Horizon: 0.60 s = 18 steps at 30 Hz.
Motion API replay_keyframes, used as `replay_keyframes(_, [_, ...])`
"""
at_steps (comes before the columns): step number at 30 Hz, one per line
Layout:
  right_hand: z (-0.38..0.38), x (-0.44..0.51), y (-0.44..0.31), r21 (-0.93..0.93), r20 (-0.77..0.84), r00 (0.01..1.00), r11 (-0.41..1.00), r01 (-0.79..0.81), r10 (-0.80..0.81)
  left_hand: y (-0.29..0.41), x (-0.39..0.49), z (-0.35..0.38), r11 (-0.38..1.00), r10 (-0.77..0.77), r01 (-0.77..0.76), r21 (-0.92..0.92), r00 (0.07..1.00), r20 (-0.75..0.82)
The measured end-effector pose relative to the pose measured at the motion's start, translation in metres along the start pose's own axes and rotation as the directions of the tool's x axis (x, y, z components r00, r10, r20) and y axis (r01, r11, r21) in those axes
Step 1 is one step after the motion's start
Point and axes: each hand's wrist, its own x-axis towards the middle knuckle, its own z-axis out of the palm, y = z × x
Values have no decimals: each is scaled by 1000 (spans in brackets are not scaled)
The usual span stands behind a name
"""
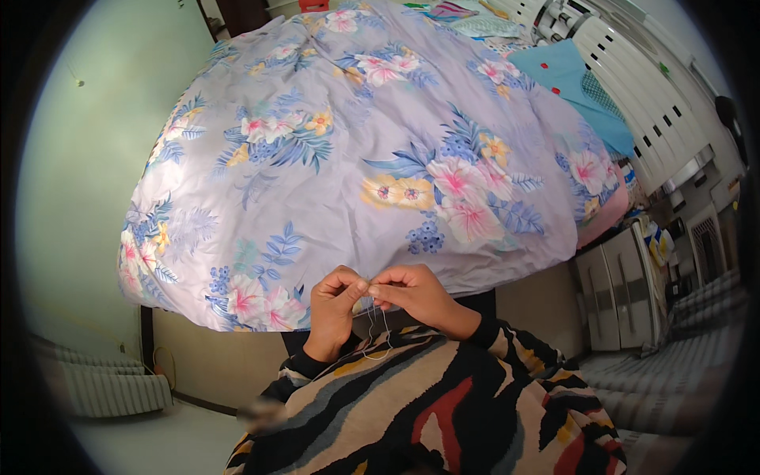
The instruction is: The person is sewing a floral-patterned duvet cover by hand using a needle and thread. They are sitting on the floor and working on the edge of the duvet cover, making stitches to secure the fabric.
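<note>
My left hand [338, 303] and my right hand [415, 294] meet at the fingertips, just in front of my body. Each pinches thumb against forefinger on a thin white thread [389, 332]. Its loose part hangs down in a loop over my patterned top [380, 392]. Whether a needle is between the fingertips cannot be made out; they hide that spot. Right beyond my hands spreads a lilac bedcover [332, 214] with pink, yellow and blue flowers, its near edge falling close to my wrists.
A blue pillow [573, 89] lies by the white headboard [635, 89] on the right. Below that stands a grey-and-white bedside cabinet [611, 291]. Striped fabric [113, 389] is at lower left, with more striped fabric [659, 368] at lower right. A pale green panel [83, 178] borders the bed's left side.
</note>
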Motion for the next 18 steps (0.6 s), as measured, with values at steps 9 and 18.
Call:
replay_keyframes(9, [0,0,5,131,4,1000,991,4,-5,-4,0,-1,1000,-30,29,5,999,24])
replay_keyframes(18, [-8,1,0,90,-141,988,993,77,-63,-7,0,-4,986,-165,159,-48,973,-162])
